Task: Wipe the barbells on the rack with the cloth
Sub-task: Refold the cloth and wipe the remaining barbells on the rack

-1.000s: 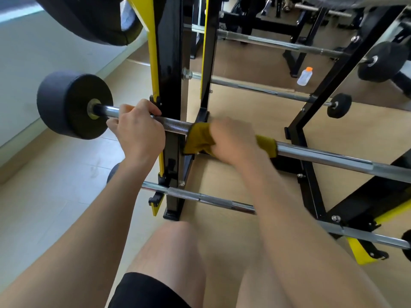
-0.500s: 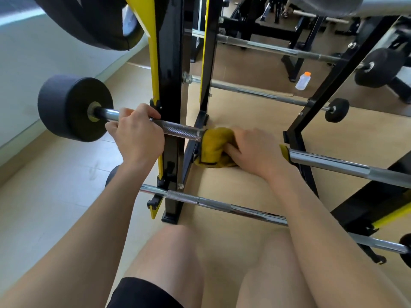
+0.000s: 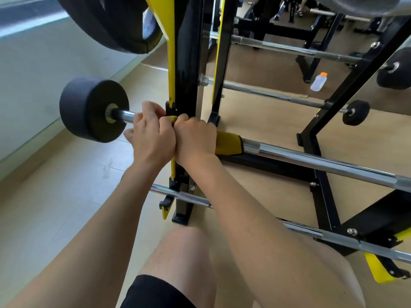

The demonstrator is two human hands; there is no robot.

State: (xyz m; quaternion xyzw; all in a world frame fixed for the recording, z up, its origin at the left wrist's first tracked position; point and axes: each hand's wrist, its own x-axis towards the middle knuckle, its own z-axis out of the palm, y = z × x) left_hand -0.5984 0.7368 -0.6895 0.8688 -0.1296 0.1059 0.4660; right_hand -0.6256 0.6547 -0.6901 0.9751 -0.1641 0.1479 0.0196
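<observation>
Grip: your right hand (image 3: pixel 195 138) is clamped round the yellow cloth (image 3: pixel 229 144) on the barbell (image 3: pixel 322 161), centre frame. It touches your left hand (image 3: pixel 151 134), which is clamped on the bar by the rack upright (image 3: pixel 186 63). Step: wiping the left end. Next, probably: slide the cloth rightward along the bare chrome.

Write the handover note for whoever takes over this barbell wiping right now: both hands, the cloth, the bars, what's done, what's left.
Left hand: grips the barbell between its black weight and the rack upright.
Right hand: grips the yellow cloth wrapped round the same bar, right against the left hand.
Done: wiping of this bar is under way; how much of it is clean cannot be told.
Left: finish this bar, then probably the lower bar and the bars behind.
</observation>
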